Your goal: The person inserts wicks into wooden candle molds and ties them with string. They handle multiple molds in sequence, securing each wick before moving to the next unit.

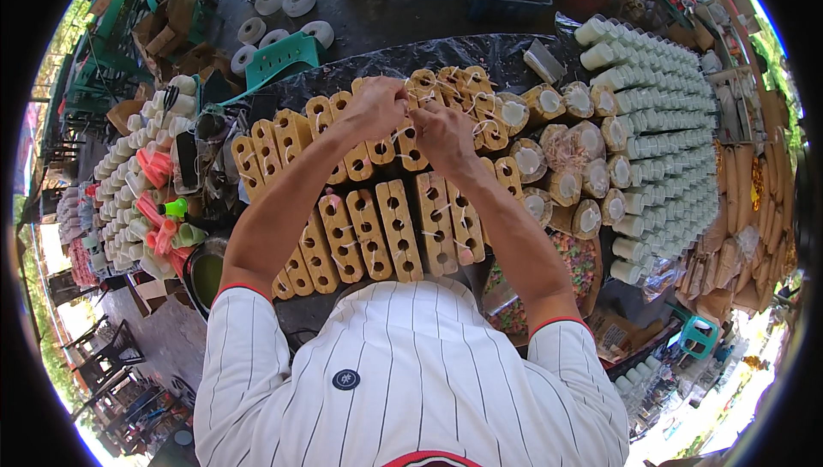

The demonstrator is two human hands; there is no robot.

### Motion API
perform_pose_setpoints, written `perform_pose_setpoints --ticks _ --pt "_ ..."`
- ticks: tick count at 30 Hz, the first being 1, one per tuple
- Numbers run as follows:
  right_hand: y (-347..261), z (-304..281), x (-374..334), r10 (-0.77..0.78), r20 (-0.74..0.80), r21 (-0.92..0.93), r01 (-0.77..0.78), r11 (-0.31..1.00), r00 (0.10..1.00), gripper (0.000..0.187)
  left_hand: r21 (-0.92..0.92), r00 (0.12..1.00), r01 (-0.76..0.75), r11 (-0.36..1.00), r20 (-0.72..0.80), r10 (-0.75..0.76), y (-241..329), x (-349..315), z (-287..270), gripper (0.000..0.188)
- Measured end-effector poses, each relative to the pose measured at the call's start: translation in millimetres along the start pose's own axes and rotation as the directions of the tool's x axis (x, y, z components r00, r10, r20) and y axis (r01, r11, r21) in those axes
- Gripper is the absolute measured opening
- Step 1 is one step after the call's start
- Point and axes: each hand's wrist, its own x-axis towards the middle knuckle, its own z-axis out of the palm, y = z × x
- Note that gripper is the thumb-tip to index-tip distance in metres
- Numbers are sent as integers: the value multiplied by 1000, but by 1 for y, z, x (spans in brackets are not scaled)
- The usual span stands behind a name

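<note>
My left hand (379, 109) and my right hand (443, 134) meet over the far row of tan blocks, fingers pinched close together. Whatever lies between the fingertips is too small to make out. Each tan block (396, 231) has a line of round holes along it. White strings run over several blocks in the far row, such as the block (291, 131) left of my left forearm. A second row of blocks lies nearer to me, under and between my forearms. My hands and arms cover parts of both rows.
Round clear-wrapped pieces (564, 186) lie right of the blocks, beside many white cylinders (651, 124) in rows. More white cylinders (129, 167) and pink plastic (154, 167) are at left. A green plastic chair (287, 57) and white rolls (299, 2) stand beyond the black-covered table (386, 57).
</note>
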Motion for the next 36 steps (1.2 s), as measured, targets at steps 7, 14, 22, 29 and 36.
perform_pose_setpoints --ticks 7,14,22,29,36 --pt "11 -11 1 -130 11 -59 130 990 991 23 5 999 43 999 17 -43 9 -1 -8 22" --pt "14 -6 3 -344 53 -194 348 917 937 16 -41 998 64 997 3 -64 6 3 -1 21" --pt "7 1 -1 -325 133 -262 349 900 936 14 -78 987 152 985 70 -146 15 0 -9 21" --pt "-1 -13 -1 -289 120 -242 310 919 950 20 19 1000 -8 1000 4 8 7 4 -4 21" --pt "-2 -90 -15 -43 -13 -194 40 980 999 10 46 994 31 998 -109 -25 9 -14 -9 28"
